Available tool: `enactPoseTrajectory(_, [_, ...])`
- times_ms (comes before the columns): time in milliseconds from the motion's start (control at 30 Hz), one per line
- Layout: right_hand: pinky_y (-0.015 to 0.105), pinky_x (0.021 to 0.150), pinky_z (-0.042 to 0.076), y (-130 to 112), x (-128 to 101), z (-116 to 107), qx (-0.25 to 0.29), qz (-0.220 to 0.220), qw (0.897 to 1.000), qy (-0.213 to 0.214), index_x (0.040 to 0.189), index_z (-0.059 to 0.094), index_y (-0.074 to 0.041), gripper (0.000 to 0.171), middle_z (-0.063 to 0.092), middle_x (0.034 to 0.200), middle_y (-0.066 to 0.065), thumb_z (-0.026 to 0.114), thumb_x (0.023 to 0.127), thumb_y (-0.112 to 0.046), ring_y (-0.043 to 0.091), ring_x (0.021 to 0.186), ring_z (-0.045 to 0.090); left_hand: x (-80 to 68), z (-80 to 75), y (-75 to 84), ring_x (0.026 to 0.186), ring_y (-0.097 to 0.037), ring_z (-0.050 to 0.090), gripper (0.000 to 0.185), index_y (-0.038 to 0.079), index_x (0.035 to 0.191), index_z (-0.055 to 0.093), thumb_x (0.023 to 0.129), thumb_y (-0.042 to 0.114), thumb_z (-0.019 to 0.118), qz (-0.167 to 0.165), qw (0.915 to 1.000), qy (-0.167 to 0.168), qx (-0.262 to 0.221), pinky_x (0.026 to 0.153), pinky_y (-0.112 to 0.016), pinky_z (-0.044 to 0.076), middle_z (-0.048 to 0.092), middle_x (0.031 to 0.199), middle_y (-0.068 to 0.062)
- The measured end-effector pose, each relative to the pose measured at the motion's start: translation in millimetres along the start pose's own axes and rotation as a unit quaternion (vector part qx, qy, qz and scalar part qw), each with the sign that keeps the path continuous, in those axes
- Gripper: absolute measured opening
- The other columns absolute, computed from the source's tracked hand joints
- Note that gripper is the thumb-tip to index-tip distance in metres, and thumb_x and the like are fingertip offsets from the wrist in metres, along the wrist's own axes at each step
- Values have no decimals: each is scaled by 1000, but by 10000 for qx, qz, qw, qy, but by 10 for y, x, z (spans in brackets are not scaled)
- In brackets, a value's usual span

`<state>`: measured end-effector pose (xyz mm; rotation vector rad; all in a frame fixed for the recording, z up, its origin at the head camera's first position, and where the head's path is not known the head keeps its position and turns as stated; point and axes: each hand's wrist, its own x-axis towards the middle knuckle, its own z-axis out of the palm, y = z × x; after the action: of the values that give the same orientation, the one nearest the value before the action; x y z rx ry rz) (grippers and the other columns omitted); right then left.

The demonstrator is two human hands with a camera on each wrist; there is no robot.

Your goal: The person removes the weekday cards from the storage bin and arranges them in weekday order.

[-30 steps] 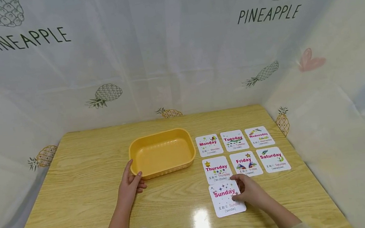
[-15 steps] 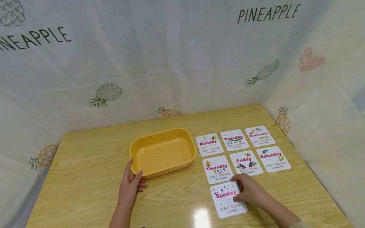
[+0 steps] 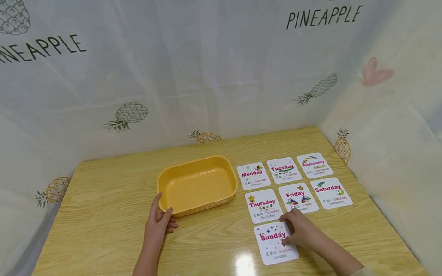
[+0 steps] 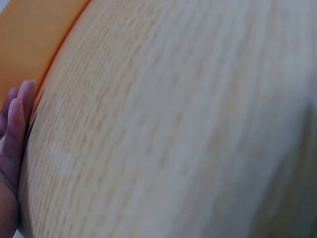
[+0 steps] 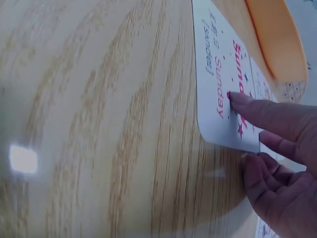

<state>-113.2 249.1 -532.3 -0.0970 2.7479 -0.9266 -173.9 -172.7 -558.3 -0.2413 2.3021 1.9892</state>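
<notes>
Glossy rounded Sunday card [image 3: 275, 242], grainy wooden table [image 3: 93, 248]

The left wrist view is blurred and shows only fingertips [image 4: 17, 119] at its left edge and a cropped corner of the yellow tray [image 4: 29, 29]. In the right wrist view the right hand [image 5: 277, 168] runs off frame; the Sunday card [image 5: 225, 79] is partly covered.

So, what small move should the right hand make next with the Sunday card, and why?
Probably lift the card's right edge to get a grip. The right hand only presses a fingertip on the Sunday card, which lies flat on the table. The left hand rests at the tray.
</notes>
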Motion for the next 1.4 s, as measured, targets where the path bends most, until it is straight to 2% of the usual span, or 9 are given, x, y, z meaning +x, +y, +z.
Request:
enactPoseTrajectory(167, [29,68,38,34,-2,1,92,-101,9999,-51,109,64,-5,52,45,92,2,91,65,-9,16,79,41,28,-6,-60,66,-23,68,66,36,154,23,99,32,59,159,9998,75,58,58,-30,55,63,82,-16])
enactPoseTrajectory(433, [28,71,40,84,-18,9,355,-357,9984,-253,110,62,-4,56,44,93,2,92,64,-13,17,82,42,-17,-57,-75,66,-23,68,66,35,154,23,99,30,59,94,9998,120,121,58,-30,55,63,82,-17])
enactPoseTrajectory(567, [27,69,40,87,-9,15,360,-538,9974,-309,111,61,-4,57,44,94,2,91,65,-13,17,81,42,-32,-86,-70,66,-22,68,66,38,154,23,99,33,60,41,9998,134,115,58,-30,55,63,83,-16])
enactPoseTrajectory(700, [26,66,39,66,13,24,411,-674,9963,-325,111,60,-3,56,43,92,3,91,65,-13,18,79,41,-34,-122,-52,66,-21,68,67,35,155,22,99,33,59,63,9998,140,109,58,-30,55,64,82,-14])
enactPoseTrajectory(933, [26,65,38,39,41,39,406,-673,9963,-349,110,60,-3,55,43,91,4,91,65,-11,18,79,41,-40,-148,-30,67,-21,68,69,32,156,21,99,30,60,70,9999,105,41,59,-30,56,65,84,-16])
enactPoseTrajectory(1100, [28,67,38,25,47,45,305,-574,9972,-369,110,61,-3,55,44,92,3,91,65,-11,17,80,41,-56,-150,17,70,-22,69,70,34,156,21,98,31,61,-35,10000,55,51,61,-32,57,66,87,-17])
enactPoseTrajectory(1300, [28,68,39,-8,37,43,391,-535,9972,-359,110,60,-2,55,44,94,4,91,64,-10,18,80,41,-108,-229,118,76,-28,69,71,37,155,21,98,34,61,-55,9990,67,438,65,-34,58,65,96,-21])
enactPoseTrajectory(1400, [27,66,39,-33,29,7,380,-516,9977,-242,108,61,-3,52,45,94,5,91,66,-12,17,78,42,-161,-319,191,86,-30,68,71,34,156,21,97,37,61,100,9954,81,954,71,-35,56,63,110,-19])
